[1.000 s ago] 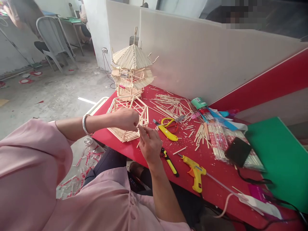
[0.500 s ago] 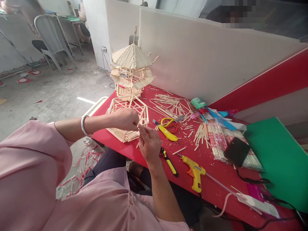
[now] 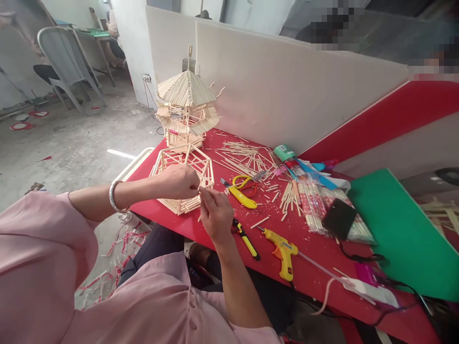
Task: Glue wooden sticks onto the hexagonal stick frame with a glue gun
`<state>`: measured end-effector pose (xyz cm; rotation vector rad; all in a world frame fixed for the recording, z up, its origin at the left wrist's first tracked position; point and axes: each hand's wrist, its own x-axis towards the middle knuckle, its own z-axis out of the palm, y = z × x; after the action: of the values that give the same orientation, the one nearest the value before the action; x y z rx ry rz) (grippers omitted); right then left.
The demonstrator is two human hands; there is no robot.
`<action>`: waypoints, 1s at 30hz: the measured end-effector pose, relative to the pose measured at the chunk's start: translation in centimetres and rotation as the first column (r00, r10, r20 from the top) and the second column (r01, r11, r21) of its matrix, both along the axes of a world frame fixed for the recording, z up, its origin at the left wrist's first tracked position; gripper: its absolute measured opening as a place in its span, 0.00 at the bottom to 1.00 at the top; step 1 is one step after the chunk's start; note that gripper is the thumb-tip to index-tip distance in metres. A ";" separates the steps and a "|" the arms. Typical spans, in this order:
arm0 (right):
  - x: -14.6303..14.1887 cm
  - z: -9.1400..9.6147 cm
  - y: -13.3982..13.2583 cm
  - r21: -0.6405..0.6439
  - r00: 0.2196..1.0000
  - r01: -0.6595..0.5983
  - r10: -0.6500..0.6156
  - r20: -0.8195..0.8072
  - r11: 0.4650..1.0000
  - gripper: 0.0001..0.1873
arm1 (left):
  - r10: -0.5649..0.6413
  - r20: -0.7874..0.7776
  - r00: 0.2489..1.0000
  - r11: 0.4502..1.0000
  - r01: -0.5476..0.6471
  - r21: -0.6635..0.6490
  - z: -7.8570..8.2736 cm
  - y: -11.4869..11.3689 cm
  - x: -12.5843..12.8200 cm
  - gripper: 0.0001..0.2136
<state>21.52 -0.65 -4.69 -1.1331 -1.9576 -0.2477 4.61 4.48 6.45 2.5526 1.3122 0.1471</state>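
Red tabletop (image 3: 304,239), scattered with loose sticks (image 3: 238,152), spreads before you; your left hand (image 3: 182,181) curls by the open stick frame (image 3: 193,204), your right hand (image 3: 217,215) meets it, fingertips together, though I cannot tell whether either grips anything; the frame stands near the tabletop's left edge, where a dipping forearm could crack thin joints; your right wrist, swinging, could knock the yellow-and-black cutter (image 3: 249,242) beside it.
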 end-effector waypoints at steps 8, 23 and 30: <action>1.1 2.1 -2.7 -0.008 0.974 -0.063 0.060 -0.219 0.998 0.17 | -0.052 0.294 0.954 0.999 0.050 0.014 0.9 -2.8 0.5 0.08; 10.2 -0.7 -6.1 -0.479 0.914 0.405 -0.353 0.198 0.779 0.17 | 0.455 0.673 0.584 0.789 0.087 -0.609 -9.7 -9.0 7.2 0.15; 10.3 -1.0 0.5 -0.470 0.842 0.537 -0.412 0.348 0.700 0.17 | 0.627 0.713 0.314 0.687 0.208 -0.696 -10.4 -8.1 8.7 0.17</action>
<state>31.86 -0.10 -5.66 -2.0939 -1.9364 -0.0684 13.33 -3.60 -3.92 1.1100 0.8955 0.8764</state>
